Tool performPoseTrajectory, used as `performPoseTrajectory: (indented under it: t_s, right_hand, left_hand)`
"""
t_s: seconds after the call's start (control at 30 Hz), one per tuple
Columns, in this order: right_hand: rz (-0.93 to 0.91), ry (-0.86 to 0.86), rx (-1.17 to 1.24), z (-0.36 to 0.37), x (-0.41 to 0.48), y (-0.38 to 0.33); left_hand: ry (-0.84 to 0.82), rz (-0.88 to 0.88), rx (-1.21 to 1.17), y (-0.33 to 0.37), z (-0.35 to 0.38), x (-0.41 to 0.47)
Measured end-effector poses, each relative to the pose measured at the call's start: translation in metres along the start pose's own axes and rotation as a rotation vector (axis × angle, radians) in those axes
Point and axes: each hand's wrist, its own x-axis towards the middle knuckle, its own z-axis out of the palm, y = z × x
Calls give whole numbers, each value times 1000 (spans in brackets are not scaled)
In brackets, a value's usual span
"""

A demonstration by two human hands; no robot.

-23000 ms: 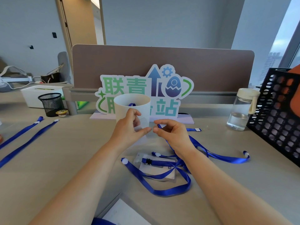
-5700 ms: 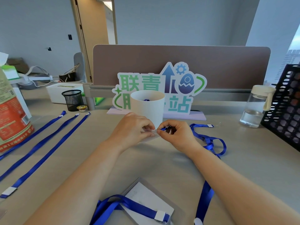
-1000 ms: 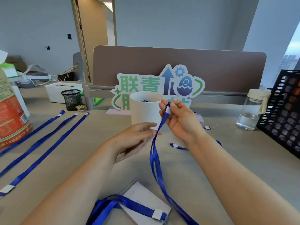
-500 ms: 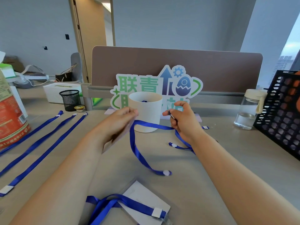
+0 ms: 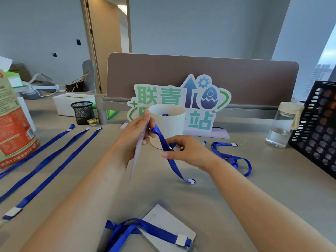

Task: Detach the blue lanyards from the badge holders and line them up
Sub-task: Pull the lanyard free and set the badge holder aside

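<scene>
Blue lanyard, apparently freed from the clear badge holder gripped by the left hand, now hangs lower, pinched by the right hand, ready for aligning.

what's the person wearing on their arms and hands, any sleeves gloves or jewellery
The left forearm and right forearm are bare to the frame edge, no sleeves. The left hand and right hand show no gloves, rings, watch or bracelet.

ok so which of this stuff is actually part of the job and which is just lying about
Job: held lanyard, clear badge holder, three lined-up lanyards, tangled lanyard, near badge holder with its lanyard on.
Lying about: water bottle, mesh pen cup, sign, black crate, orange bag.
</scene>
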Motion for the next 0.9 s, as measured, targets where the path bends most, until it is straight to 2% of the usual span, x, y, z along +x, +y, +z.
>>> performPoseTrajectory:
  t_s: [0.13, 0.27, 0.37, 0.43, 0.67, 0.77, 0.9]
  right_hand:
    - [-64, 107, -34, 8, 10, 2]
    - [-62, 107, 14, 8, 15, 4]
    - [-44, 28, 181, 8, 17, 6]
    - [-63, 34, 241, 8, 17, 6]
    - [-94, 200, 396, 9, 32, 5]
    - [-94, 331, 448, 6, 47, 1]
    - [-194, 581, 365, -10, 75, -19]
  left_hand:
    - [-13, 34, 14, 0, 0, -2]
    - [203, 49, 51, 0, 0, -2]
    - [339, 25, 41, 0, 2, -1]
    - [426, 19, 79, -3, 2, 0]
    - [496, 23, 375, -22, -14, 4]
    - [619, 72, 392, -28, -22, 6]
    - [764, 129, 341, -30, -29, 7]
